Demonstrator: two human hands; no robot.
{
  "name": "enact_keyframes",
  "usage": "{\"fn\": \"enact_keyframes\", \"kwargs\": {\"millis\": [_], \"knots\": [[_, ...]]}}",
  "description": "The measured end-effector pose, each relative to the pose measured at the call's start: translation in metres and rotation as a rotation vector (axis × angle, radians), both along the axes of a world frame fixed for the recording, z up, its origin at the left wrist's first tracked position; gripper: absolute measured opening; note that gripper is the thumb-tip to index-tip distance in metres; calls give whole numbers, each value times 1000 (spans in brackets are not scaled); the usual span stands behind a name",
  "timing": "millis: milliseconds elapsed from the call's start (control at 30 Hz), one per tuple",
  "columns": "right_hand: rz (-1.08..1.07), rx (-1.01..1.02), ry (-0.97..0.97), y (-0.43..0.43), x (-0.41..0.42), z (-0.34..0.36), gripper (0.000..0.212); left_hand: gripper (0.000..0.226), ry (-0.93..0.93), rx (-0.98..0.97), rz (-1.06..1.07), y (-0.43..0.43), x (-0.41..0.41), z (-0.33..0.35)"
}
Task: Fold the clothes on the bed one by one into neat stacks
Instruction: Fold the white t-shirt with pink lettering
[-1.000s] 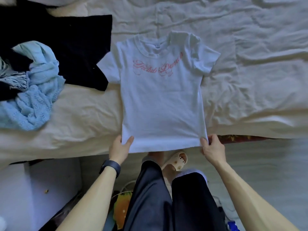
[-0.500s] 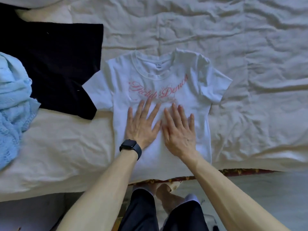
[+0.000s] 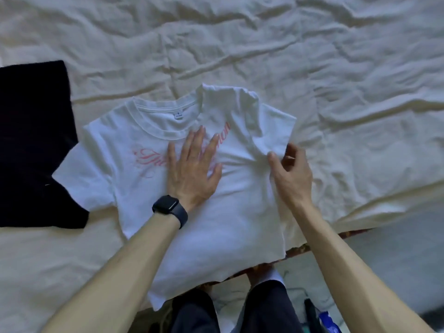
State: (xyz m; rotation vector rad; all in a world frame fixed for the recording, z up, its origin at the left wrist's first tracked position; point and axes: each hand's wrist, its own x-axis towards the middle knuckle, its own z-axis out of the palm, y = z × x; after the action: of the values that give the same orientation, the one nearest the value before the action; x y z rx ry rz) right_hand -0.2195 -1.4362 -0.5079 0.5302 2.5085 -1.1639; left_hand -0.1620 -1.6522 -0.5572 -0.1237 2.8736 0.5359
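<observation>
A white T-shirt (image 3: pixel 134 188) with pink script lettering lies face up on the bed, its hem hanging over the near edge. My left hand (image 3: pixel 192 174), a black watch on its wrist, presses flat on the chest with fingers spread. My right hand (image 3: pixel 288 174) pinches the edge of the shirt's right sleeve between thumb and fingers. The right shoulder and sleeve are folded partly inward over the chest, covering the end of the lettering.
A black garment (image 3: pixel 33 145) lies flat at the left, touching the shirt's left sleeve. The wrinkled cream bedsheet (image 3: pixel 264 44) spreads across the far and right side. The bed's near edge (image 3: pixel 336 234) runs below my arms, with my legs and the floor beneath.
My hands went from holding the hem to lying flat on the chest. Now the right hand has moved to the right sleeve and gripped it; that shoulder is folded inward. The blue knit has left the view.
</observation>
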Motion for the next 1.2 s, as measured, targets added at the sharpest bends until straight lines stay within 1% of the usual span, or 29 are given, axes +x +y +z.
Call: {"fn": "enact_keyframes", "kwargs": {"millis": [67, 133, 200, 233, 300, 333, 433, 500, 533, 600, 667, 767, 833, 900, 1000, 1033, 1100, 1167, 1200], "knots": [[-29, -106, -28, -5, -18, -4, 28, 66, 64, 31, -72, 13, -54, 13], [-12, -160, -20, -9, -30, -5, 32, 63, 82, 58, -130, 27, -107, 32], [30, -151, -5, -9, -37, -2, 41, 57, -13, 29, -224, 41, -149, 46], [37, -145, 2, -7, -39, -1, 43, 54, -70, -35, -292, 47, -164, 48], [76, -134, 16, 0, -39, -1, 43, 44, -151, -135, -407, 54, -186, 47], [136, -128, 6, 5, -38, -2, 41, 39, -176, -146, -433, 55, -194, 47], [316, -167, -129, 21, -40, -5, 35, 26, -186, -103, -466, 61, -208, 50], [357, -207, -169, 29, -42, -5, 31, 19, -183, -16, -403, 64, -211, 56], [340, -232, -166, 33, -44, -4, 31, 18, -185, 31, -334, 63, -211, 58], [221, -283, -143, 39, -46, -4, 35, 15, -192, 77, -222, 58, -212, 59], [127, -300, -103, 42, -46, -5, 42, 14, -223, 51, -213, 53, -211, 57], [127, -348, -83, 41, -44, -9, 42, 16, -285, 17, -259, 57, -214, 57], [185, -352, -74, 39, -43, -11, 39, 26, -368, 25, -282, 68, -220, 62], [280, -309, -82, 35, -39, -11, 39, 33, -499, 32, -311, 78, -228, 67], [399, -265, -98, 27, -32, -12, 32, 30, -648, 30, -404, 90, -241, 70], [382, -247, -112, 25, -29, -11, 28, 27, -660, 43, -420, 92, -244, 71], [233, -192, -170, 23, -26, -10, 27, 19, -650, 124, -388, 96, -250, 74], [-5, -152, -218, 23, -27, -7, 33, 17, -640, 194, -344, 97, -253, 77], [-142, -181, -230, 24, -29, -6, 33, 16, -635, 210, -333, 97, -254, 78]]}}
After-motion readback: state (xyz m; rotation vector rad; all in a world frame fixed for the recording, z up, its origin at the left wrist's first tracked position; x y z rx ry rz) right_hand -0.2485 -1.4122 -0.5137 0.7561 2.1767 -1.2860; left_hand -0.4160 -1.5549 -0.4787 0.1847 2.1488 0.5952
